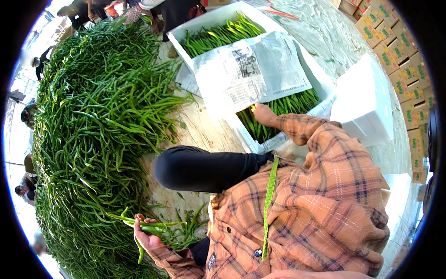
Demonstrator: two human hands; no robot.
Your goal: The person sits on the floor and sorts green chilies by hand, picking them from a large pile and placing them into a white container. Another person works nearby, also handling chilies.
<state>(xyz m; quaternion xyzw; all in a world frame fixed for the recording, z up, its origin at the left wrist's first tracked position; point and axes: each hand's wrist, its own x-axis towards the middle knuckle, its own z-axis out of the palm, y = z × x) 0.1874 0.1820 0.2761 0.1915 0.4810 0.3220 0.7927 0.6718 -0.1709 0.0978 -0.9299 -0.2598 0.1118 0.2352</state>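
My left hand [147,235], low on the left, is closed round a few long green chili peppers [155,228], their ends sticking out past the fingers. On the other side of my bent knee, my right hand [265,115] reaches into a white foam box [304,58]. Its fingers are pinched at the lower edge of a printed newspaper sheet [283,69], with a yellow-green chili tip showing at them. Rows of green chili peppers [297,104] lie in the box, and the sheet covers their middle part.
A large heap of loose green chili peppers [93,121] spreads along the left. At the right are a white foam block [362,102] and stacked printed cartons [399,65]. Other people are beyond the heap; a person in dark clothes [179,16] is near the box's far end.
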